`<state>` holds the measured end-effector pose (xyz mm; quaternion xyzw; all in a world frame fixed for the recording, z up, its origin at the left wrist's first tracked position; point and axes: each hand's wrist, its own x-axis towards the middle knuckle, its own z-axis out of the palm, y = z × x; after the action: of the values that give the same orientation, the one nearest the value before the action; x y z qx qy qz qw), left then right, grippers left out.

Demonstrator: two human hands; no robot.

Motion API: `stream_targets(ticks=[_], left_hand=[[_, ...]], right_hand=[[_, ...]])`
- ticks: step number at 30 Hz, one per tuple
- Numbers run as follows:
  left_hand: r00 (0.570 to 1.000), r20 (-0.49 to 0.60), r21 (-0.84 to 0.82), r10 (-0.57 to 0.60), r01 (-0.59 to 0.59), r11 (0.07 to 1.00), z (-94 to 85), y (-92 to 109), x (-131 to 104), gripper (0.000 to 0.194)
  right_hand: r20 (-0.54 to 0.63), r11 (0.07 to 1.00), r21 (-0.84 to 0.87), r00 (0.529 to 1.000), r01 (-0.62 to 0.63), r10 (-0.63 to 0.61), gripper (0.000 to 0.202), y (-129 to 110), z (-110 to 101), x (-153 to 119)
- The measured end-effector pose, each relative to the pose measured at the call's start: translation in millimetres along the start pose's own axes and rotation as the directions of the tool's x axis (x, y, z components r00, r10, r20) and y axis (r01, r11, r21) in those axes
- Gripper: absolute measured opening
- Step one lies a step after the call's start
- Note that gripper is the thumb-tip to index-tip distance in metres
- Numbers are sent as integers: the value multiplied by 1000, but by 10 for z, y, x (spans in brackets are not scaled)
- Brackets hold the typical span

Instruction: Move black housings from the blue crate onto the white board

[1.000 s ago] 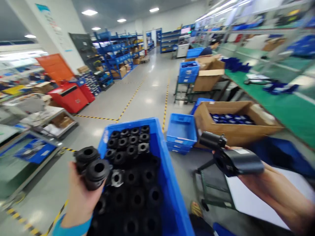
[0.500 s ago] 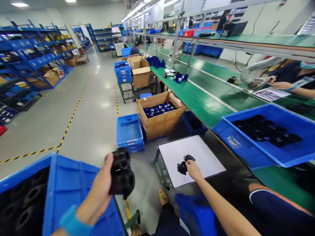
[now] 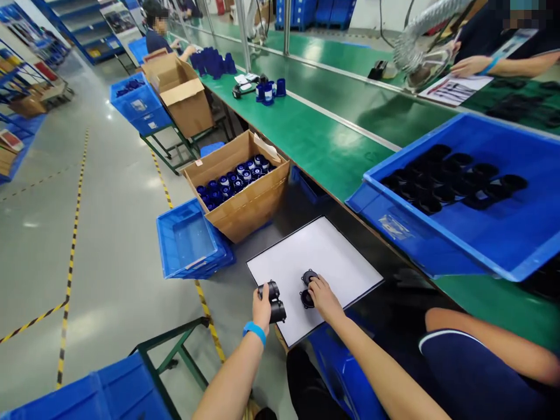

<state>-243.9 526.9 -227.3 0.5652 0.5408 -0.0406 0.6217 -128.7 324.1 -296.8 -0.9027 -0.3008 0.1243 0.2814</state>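
My left hand (image 3: pixel 261 308), with a blue band at its wrist, is closed on two black cylindrical parts (image 3: pixel 276 311) at the left edge of a white board (image 3: pixel 336 256). Two more black round parts with small lugs (image 3: pixel 307 298) stand side by side on the board. The fingers of my right hand (image 3: pixel 322 296) are closed at the upper of these two, touching its top; whether they grip it is hidden.
A blue bin of black parts (image 3: pixel 411 245) sits on the green bench at right. Left of the board are a cardboard box (image 3: pixel 245 204) of blue parts and stacked blue bins (image 3: pixel 188 265). People sit along the bench; a sleeve (image 3: pixel 472 373) is close at lower right.
My left hand has moved right, carrying the two black parts from beside the blue bin to the board. The board's two parts now stand side by side under my right hand. The view has shifted.
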Motion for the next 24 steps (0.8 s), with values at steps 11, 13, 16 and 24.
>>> stream_targets(ticks=[11, 13, 16, 24], left_hand=[[931, 24, 813, 364, -231, 535, 791, -42, 262, 59], [933, 27, 820, 359, -226, 525, 905, -82, 226, 58], [949, 16, 761, 316, -217, 611, 921, -88, 105, 73], [852, 360, 530, 380, -522, 668, -537, 700, -1118, 77]], right_hand=[[-192, 993, 30, 974, -117, 121, 24, -184, -12, -749], [-179, 989, 63, 973, -133, 143, 24, -213, 14, -926], [-182, 986, 94, 971, -138, 153, 26, -263, 40, -1108], [-209, 936, 333, 977, 113, -43, 42, -1046, -94, -801]])
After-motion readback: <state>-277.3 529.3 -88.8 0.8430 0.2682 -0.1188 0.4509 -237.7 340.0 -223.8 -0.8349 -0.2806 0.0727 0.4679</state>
